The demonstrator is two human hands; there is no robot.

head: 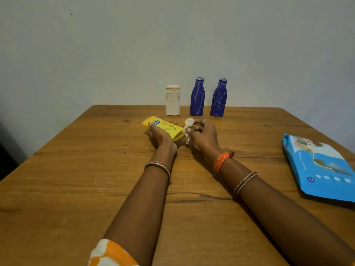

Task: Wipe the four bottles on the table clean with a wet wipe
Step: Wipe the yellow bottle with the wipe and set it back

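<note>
A yellow bottle (166, 127) lies tilted on its side over the middle of the wooden table (76, 189), gripped by my left hand (160, 136). My right hand (202, 134) holds a crumpled white wet wipe (188, 126) pressed against the bottle's right end. Behind them, upright in a row near the far edge, stand a white bottle (172, 100) and two blue bottles (197, 96) (219, 97).
A blue pack of wet wipes (320, 167) lies flat at the table's right edge. A pale wall rises directly behind the table. Small crumbs dot the wood near my forearms.
</note>
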